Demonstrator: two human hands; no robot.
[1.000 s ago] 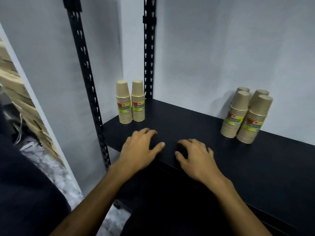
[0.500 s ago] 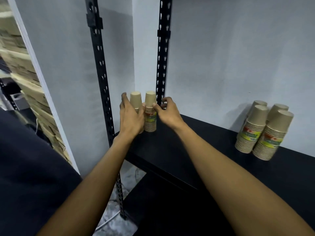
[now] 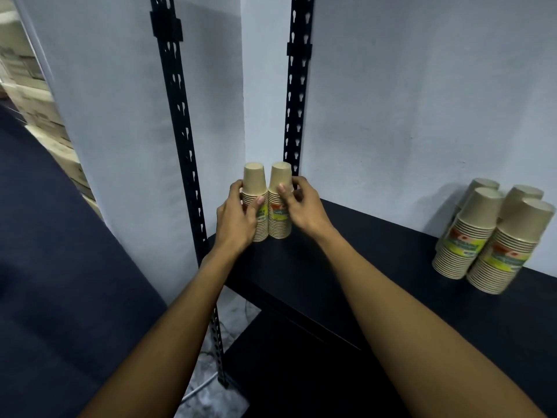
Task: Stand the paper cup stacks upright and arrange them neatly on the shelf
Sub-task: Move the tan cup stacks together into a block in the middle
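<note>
squaring up the two cup stacks in the shelf's left corner

my left hand (image 3: pixel 238 217) wraps the left stack (image 3: pixel 255 203) and my right hand (image 3: pixel 301 206) wraps the right stack (image 3: pixel 280 202), both upright and touching on the shelf (image 3: pixel 346 267), so i can press them flush. the four stacks (image 3: pixel 488 236) far right stand grouped by the wall, seemingly leaning.

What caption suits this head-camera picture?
Left hand and right hand grip two upright cup stacks on a black shelf.
</note>
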